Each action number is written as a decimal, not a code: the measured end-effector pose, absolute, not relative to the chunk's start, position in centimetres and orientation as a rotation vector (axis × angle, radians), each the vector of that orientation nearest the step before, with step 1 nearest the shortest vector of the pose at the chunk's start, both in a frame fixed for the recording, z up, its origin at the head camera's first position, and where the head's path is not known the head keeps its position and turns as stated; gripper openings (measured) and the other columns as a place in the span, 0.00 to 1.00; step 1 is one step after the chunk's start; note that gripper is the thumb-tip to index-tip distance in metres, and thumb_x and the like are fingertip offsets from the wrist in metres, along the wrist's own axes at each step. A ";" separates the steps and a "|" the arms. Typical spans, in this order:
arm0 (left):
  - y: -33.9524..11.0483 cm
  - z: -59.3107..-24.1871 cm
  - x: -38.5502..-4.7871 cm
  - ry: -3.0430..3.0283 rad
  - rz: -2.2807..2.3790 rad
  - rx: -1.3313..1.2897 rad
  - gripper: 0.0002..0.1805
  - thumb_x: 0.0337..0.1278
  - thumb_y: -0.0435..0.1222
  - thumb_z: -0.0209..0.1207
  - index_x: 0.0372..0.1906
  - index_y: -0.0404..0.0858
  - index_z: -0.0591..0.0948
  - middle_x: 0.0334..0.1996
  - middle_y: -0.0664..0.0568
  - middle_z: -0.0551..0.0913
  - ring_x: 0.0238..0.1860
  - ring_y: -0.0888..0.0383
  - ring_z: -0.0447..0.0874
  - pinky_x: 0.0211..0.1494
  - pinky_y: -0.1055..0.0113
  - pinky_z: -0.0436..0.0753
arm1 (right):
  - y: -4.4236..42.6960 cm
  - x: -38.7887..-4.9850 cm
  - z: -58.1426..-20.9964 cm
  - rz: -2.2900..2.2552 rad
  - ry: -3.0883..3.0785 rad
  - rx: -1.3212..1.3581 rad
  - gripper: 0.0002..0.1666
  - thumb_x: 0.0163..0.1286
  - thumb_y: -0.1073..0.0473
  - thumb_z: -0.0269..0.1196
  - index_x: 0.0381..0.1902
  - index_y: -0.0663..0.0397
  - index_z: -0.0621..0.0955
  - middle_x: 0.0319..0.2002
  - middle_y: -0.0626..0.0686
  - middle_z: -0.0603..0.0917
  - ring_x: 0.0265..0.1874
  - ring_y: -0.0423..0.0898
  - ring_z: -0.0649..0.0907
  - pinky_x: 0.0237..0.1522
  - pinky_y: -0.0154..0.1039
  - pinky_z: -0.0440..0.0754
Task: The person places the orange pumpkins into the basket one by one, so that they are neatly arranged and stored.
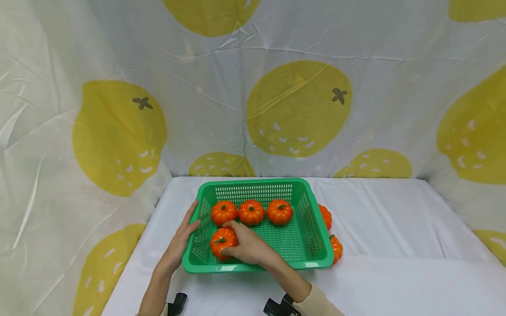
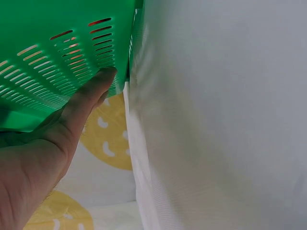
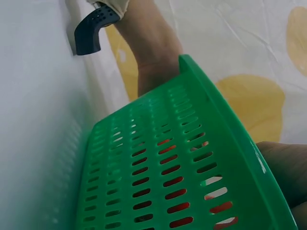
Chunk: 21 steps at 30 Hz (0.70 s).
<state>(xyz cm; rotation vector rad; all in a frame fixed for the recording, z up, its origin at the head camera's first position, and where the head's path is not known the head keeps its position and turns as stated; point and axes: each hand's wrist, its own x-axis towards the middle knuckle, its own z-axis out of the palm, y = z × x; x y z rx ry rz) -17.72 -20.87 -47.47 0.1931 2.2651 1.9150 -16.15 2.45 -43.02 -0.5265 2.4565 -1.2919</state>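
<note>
A green plastic basket (image 1: 282,241) with slotted walls stands on the table in the head view. My right hand (image 1: 250,244) reaches over its front rim and grips a small orange pumpkin (image 1: 221,242) in the front left corner, thumb and fingers on either side. Three more pumpkins (image 1: 251,213) form a row along the back of the basket. My left hand (image 1: 179,241) lies against the basket's left side with fingers extended. In the left wrist view its thumb (image 2: 88,96) presses the slotted outer wall. From the right wrist, the basket wall (image 3: 144,163) hides most of the pumpkins.
Two pumpkins, one farther back (image 1: 326,217) and one nearer (image 1: 336,249), sit just outside the basket's right wall, partly hidden by it. White cloth (image 1: 395,228) covers the table. A lemon-print curtain (image 1: 205,101) hangs behind and at both sides.
</note>
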 end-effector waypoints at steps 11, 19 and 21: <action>-20.8 -47.7 -17.8 2.272 1.925 0.198 0.32 0.84 0.47 0.38 0.84 0.64 0.46 0.86 0.55 0.37 0.85 0.43 0.34 0.81 0.32 0.41 | 2.3 -15.8 -43.1 -1.051 2.478 -0.523 0.36 0.66 0.58 0.73 0.69 0.56 0.74 0.61 0.58 0.81 0.60 0.55 0.80 0.63 0.56 0.78; -20.8 -47.6 -17.7 2.271 1.920 0.205 0.32 0.84 0.48 0.38 0.84 0.63 0.45 0.86 0.55 0.37 0.85 0.43 0.33 0.81 0.33 0.41 | 2.3 -15.8 -43.3 -1.016 2.515 -0.529 0.37 0.68 0.59 0.71 0.72 0.57 0.73 0.64 0.61 0.81 0.65 0.58 0.79 0.67 0.58 0.76; -20.8 -47.5 -17.7 2.275 1.919 0.205 0.32 0.84 0.48 0.38 0.84 0.63 0.45 0.86 0.55 0.37 0.85 0.43 0.33 0.81 0.32 0.40 | 2.2 -15.9 -43.3 -1.005 2.542 -0.528 0.37 0.68 0.57 0.71 0.72 0.57 0.73 0.64 0.61 0.81 0.66 0.59 0.78 0.69 0.59 0.75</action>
